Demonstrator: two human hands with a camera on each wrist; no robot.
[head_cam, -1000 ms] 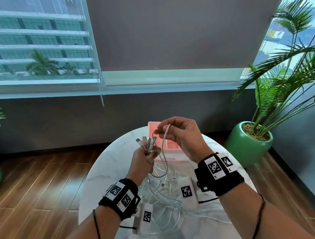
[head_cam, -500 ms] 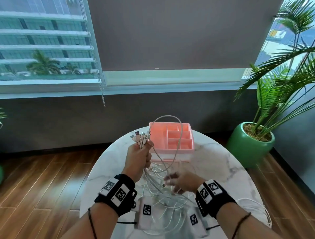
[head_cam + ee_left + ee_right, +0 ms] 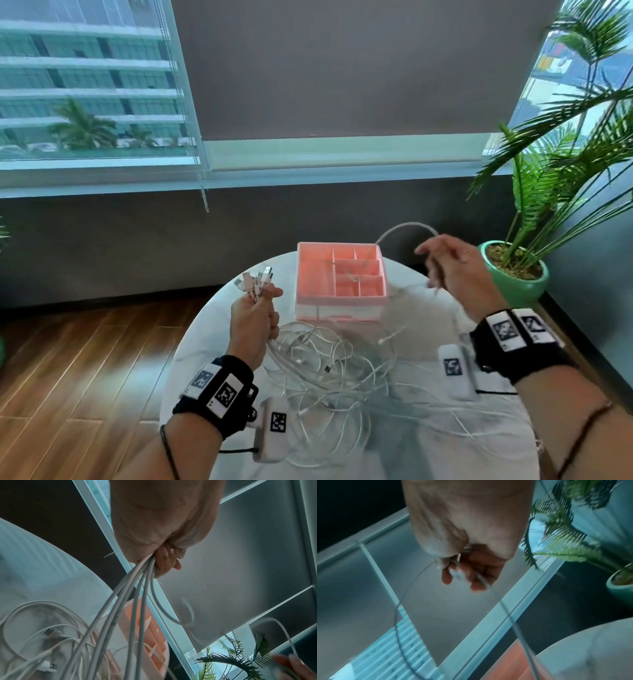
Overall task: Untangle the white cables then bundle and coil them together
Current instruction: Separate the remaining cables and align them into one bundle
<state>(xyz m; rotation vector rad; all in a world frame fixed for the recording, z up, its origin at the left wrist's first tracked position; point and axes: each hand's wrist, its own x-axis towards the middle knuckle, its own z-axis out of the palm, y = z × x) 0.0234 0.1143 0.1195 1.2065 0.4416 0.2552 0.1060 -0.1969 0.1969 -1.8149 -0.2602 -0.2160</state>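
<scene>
My left hand (image 3: 255,317) is raised over the round white table (image 3: 219,342) and grips a bunch of white cables just below their plugs (image 3: 256,279), which stick up above the fist. In the left wrist view several cables (image 3: 130,601) run down from the curled fingers. A loose tangle of white cables (image 3: 339,373) lies on the table between my arms. My right hand (image 3: 455,274) is lifted to the right of the pink box and pinches one white cable (image 3: 406,228) that arches up and left; the right wrist view is blurred but shows the fingers (image 3: 476,574) curled round it.
A pink compartment box (image 3: 340,281) stands at the table's far side. A palm in a green pot (image 3: 517,277) is on the floor at the right. Wall and window lie beyond; wooden floor is on the left.
My right hand dropped from beside the left hand to the tangle, then rose up and to the right, drawing one cable out. The left hand kept its grip and moved little.
</scene>
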